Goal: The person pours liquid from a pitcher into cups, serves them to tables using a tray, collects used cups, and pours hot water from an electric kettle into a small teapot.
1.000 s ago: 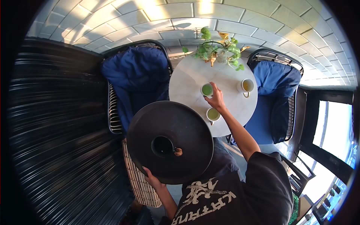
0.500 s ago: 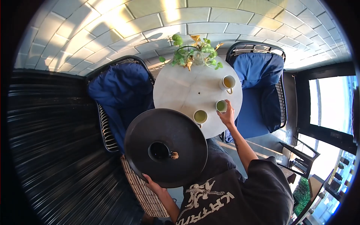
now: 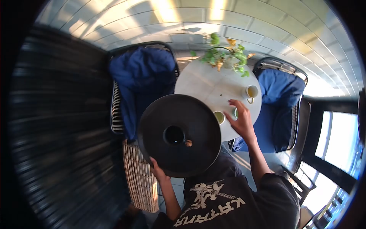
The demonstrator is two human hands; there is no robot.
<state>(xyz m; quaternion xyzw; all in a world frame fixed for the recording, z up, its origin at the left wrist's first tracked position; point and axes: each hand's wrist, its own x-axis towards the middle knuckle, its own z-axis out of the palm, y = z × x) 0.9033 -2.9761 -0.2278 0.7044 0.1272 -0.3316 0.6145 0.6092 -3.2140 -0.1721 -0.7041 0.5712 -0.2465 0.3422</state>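
Looking down, I'm holding a wide, round, matte black tray (image 3: 196, 114) just below the centre of the frame. My left hand (image 3: 159, 173) is grasping its rim at the lower left, thumb lying over the edge; I'm probably gripping there to leave the other arm free. A round black vessel (image 3: 174, 136) is sitting near the tray's middle, perhaps for balance, with a small brown object (image 3: 188, 143), too blurred to name, lying just beside it.

My right hand (image 3: 244, 121) is hovering over the round, pale stone-look worktop (image 3: 196, 82), right of centre. Its fingers are spreading apart and appear released. A small pale-rimmed cup of green drink (image 3: 236, 113) is showing between thumb and forefinger; I'm unable to tell whether any finger is touching it.

Just left, a white cup of yellow-green drink (image 3: 219, 117) is standing partly behind the hand. Farther up and right, a white mug of amber drink (image 3: 251, 91) is standing upright, its handle pointing toward the bottom of the frame. The tray, being circular, is showing no long axis; its broad face is turning up toward me.
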